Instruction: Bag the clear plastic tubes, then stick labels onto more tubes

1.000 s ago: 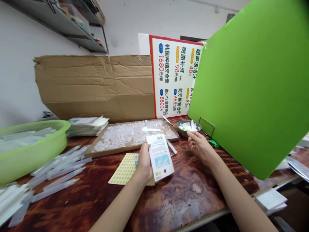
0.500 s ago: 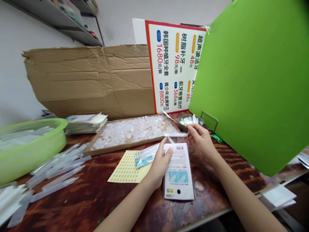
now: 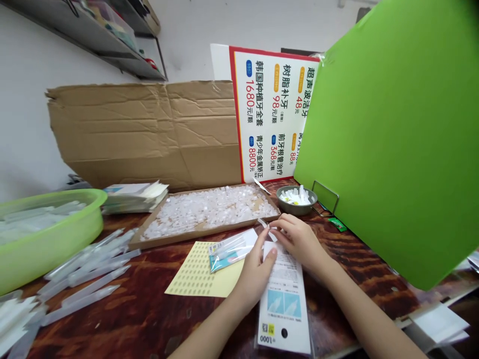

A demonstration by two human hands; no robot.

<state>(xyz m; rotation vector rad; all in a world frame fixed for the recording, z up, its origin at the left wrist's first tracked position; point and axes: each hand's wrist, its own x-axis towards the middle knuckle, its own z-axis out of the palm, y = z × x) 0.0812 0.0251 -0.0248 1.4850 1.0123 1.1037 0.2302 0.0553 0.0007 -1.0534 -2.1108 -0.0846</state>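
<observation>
A white printed card in a clear sleeve [image 3: 286, 304] lies at the table's front edge. My left hand [image 3: 256, 269] presses on its upper left side, thumb on the card and index finger reaching to its top. My right hand [image 3: 299, 242] is closed at the card's top end, fingertips pinching a small white strip [image 3: 263, 223] that also touches my left fingertip. Left of the card, a clear packet with a blue insert [image 3: 228, 252] rests on a yellow sticker sheet [image 3: 194, 274].
Behind is a cardboard tray of small translucent pieces [image 3: 205, 229]; right of it, a grey bowl [image 3: 295, 208] of white strips. A green tub [image 3: 48, 247], loose translucent tubes [image 3: 90, 296] and stacked packets [image 3: 134, 197] are at left. A green board [image 3: 381, 139] stands at right.
My right hand has come down and left from beside the bowl with the white strip, meeting my left fingertip at the card's top. The view has tilted slightly upward.
</observation>
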